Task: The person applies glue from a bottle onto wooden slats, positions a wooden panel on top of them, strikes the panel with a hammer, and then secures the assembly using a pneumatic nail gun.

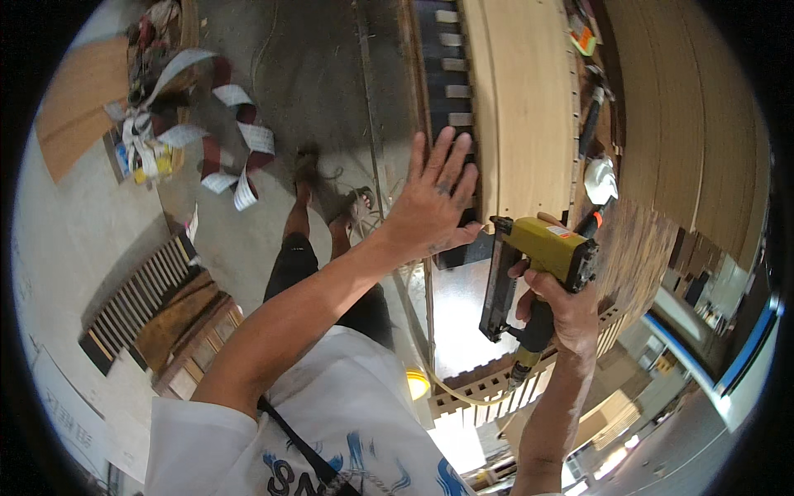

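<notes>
My right hand (564, 307) is closed around the grip of a yellow and black nail gun (542, 246). The gun's nose rests at or very close to the near end of a pale wooden board assembly (529, 116); exact contact cannot be told. From the bottom of the handle a pale air hose (463, 397) curves away to the left. My left hand (434, 186) lies with spread fingers over the left side of the assembly, by a dark strip with pale blocks (452, 64). Its thumb points toward the gun's nose, a short way off.
A hammer (592, 120) and a crumpled white piece (601, 180) lie right of the board. Large brown sheets (678, 107) stand farther right. On the floor at left are a curled paper strip (248, 136), a slatted panel (145, 289) and a cardboard piece (78, 103).
</notes>
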The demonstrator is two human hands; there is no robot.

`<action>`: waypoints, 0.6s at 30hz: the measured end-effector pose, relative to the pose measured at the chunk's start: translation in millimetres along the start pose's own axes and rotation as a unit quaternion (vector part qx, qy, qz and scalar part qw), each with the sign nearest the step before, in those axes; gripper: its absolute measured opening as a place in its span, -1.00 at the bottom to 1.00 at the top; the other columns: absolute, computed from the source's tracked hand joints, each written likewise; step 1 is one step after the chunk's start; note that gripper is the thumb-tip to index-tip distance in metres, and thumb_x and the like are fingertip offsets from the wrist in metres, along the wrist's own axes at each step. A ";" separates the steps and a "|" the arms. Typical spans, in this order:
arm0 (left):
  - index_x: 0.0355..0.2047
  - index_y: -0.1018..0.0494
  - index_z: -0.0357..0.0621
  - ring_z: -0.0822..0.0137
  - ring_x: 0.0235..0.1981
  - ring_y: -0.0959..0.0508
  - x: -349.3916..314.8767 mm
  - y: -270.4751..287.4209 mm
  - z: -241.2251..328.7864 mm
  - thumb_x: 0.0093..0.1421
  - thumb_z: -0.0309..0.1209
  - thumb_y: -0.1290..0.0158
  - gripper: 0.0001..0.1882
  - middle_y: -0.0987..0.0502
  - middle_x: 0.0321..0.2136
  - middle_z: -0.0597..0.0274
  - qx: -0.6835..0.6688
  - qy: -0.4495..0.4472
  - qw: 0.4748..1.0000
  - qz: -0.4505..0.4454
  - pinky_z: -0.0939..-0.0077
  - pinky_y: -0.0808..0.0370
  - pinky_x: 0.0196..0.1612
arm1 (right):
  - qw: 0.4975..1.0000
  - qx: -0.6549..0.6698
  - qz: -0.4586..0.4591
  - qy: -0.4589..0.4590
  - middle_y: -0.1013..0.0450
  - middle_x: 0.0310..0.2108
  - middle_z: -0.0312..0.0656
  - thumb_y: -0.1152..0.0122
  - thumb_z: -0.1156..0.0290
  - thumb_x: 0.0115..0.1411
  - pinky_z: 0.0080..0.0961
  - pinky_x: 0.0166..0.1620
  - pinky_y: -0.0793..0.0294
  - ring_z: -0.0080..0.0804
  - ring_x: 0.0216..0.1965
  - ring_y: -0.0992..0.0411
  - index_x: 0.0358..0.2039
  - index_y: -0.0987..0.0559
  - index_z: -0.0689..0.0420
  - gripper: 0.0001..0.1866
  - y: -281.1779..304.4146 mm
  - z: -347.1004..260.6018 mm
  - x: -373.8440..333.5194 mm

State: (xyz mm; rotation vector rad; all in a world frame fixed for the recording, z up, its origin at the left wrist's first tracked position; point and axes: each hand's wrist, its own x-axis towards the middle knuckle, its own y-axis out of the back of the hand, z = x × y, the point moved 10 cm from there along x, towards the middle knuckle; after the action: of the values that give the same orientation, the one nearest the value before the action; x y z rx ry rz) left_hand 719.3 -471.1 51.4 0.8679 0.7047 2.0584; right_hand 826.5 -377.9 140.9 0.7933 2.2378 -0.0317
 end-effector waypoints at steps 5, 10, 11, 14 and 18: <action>-0.05 -0.43 -0.49 -0.26 0.38 0.02 -1.4 0.5 0.7 -0.07 0.06 -0.22 -0.19 -0.07 0.28 -0.43 -0.022 0.013 0.999 0.035 -0.37 0.18 0.35 | 0.999 -0.046 -0.004 -0.020 -0.51 -0.20 -0.05 -0.12 0.67 0.10 -0.63 -0.57 -0.59 -0.45 -0.29 -0.53 0.23 -0.30 0.29 -0.38 -0.4 4.1 1.9; -0.05 -0.45 -0.49 -0.23 0.39 0.03 -2.8 1.1 0.5 -0.04 0.06 -0.18 -0.20 -0.08 0.28 -0.42 -0.012 0.015 0.999 0.033 -0.34 0.18 0.36 | 0.999 -0.038 -0.024 -0.001 -0.50 -0.18 -0.03 -0.13 0.66 0.08 -0.65 -0.58 -0.58 -0.44 -0.27 -0.53 0.24 -0.27 0.31 -0.35 -0.8 8.0 3.5; -0.05 -0.45 -0.49 -0.23 0.39 0.03 -2.2 1.1 0.4 -0.03 0.07 -0.18 -0.21 -0.08 0.28 -0.42 -0.010 0.014 0.999 0.032 -0.33 0.18 0.36 | 0.999 -0.036 -0.024 0.006 -0.50 -0.17 -0.02 -0.13 0.66 0.08 -0.65 -0.59 -0.58 -0.44 -0.27 -0.53 0.24 -0.26 0.31 -0.34 -0.6 8.3 4.0; -0.05 -0.46 -0.49 -0.21 0.40 0.04 -1.5 0.7 0.0 -0.03 0.06 -0.18 -0.21 -0.08 0.29 -0.40 -0.016 0.014 0.999 0.035 -0.31 0.19 0.37 | 0.999 -0.035 -0.022 0.018 -0.49 -0.15 -0.01 -0.15 0.66 0.07 -0.65 -0.60 -0.58 -0.43 -0.26 -0.53 0.25 -0.25 0.31 -0.32 -0.8 7.5 5.8; -0.02 -0.44 -0.49 -0.20 0.41 0.05 -3.5 -0.5 -2.3 -0.07 0.03 -0.21 -0.20 -0.07 0.30 -0.38 -0.026 0.026 0.999 0.026 -0.30 0.20 0.38 | 0.999 -0.043 -0.020 0.020 -0.51 -0.20 -0.02 -0.14 0.66 0.08 -0.67 -0.62 -0.55 -0.46 -0.38 -0.54 0.25 -0.25 0.29 -0.33 -2.2 4.2 8.5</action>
State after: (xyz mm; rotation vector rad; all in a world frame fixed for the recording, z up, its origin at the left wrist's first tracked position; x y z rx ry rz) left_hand 719.4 -474.1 48.4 0.8152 0.6599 2.1427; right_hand 823.5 -376.2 131.8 0.7075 2.2761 0.0614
